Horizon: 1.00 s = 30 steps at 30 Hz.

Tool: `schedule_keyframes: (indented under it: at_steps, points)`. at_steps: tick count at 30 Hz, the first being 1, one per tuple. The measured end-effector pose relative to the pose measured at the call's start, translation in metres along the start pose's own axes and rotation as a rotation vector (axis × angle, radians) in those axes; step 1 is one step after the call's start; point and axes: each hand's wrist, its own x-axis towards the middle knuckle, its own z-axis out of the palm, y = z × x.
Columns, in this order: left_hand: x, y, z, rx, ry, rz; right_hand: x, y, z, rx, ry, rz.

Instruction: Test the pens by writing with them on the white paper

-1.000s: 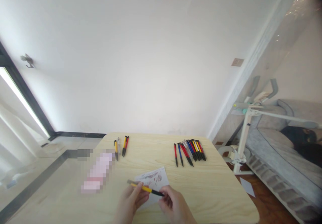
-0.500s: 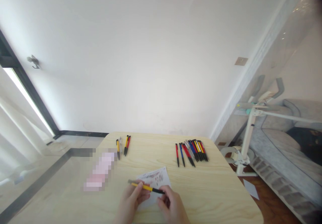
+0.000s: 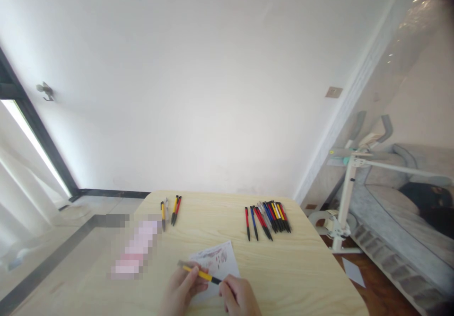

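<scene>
Above a marked sheet of paper (image 3: 230, 257), a yellow and black pen (image 3: 204, 275) is held slantwise between both hands. My left hand (image 3: 184, 285) is closed around its yellow barrel, thumb on top. The fingers of my right hand (image 3: 239, 294) are closed on the black end and cover its tip. Dark reddish scribbles show on the paper, which lies flat on the table under the hands and is partly hidden by them.
On the wooden table (image 3: 298, 273), several red, blue, yellow and white pens (image 3: 273, 217) lie at the back right. A few more pens (image 3: 176, 210) lie at the back left. A pixelated pink patch (image 3: 136, 250) covers the left side. An exercise machine (image 3: 349, 183) stands right.
The right fingers have closed further over the pen's black end, hiding more of it. The whole view has shifted slightly, so the table appears a little lower and further left.
</scene>
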Motion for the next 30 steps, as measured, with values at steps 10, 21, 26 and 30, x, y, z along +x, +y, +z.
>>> schedule_keyframes:
  at_steps: [10, 21, 26, 30]
  points:
    - [-0.001, 0.005, 0.006, 0.006, 0.032, -0.008, -0.003, -0.004, -0.003, -0.004, 0.101, -0.027]
    - [-0.005, 0.008, 0.013, 0.010, 0.087, 0.010, 0.002, -0.001, -0.003, 0.002, 0.098, -0.037]
    - [-0.007, 0.009, 0.013, 0.028, 0.054, 0.003, -0.001, 0.001, 0.002, -0.076, 0.135, 0.000]
    - [-0.006, 0.012, 0.010, 0.008, 0.017, -0.029, -0.003, 0.004, 0.007, -0.089, 0.131, 0.074]
